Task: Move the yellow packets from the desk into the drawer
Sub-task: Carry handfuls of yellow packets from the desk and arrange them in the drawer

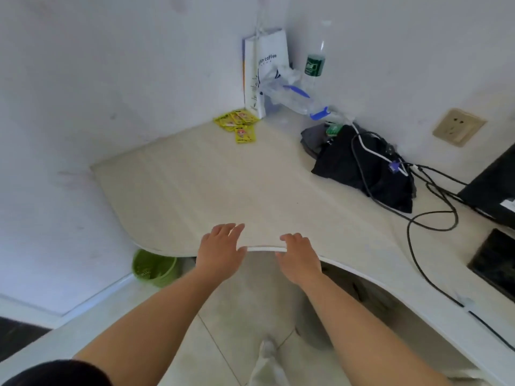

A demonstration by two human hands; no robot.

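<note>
Several yellow packets (236, 125) sit clustered in the far corner of the desk (195, 188), flat on the top, just beside a white paper bag (266, 68) against the wall. Both hands are well apart from them at the near edge. Left hand (220, 246): fingers straight, flat on the desk, holding nothing. Right hand (299, 259): fingers relaxed on the top, thumb at the rim, holding nothing. 1 green-label bottle (315, 61) and 1 black bag (362, 168) sit to the right; 1 green bin (154, 267) is on the floor.

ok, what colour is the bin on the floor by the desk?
Light green; the bin shows best in the head view.
</note>
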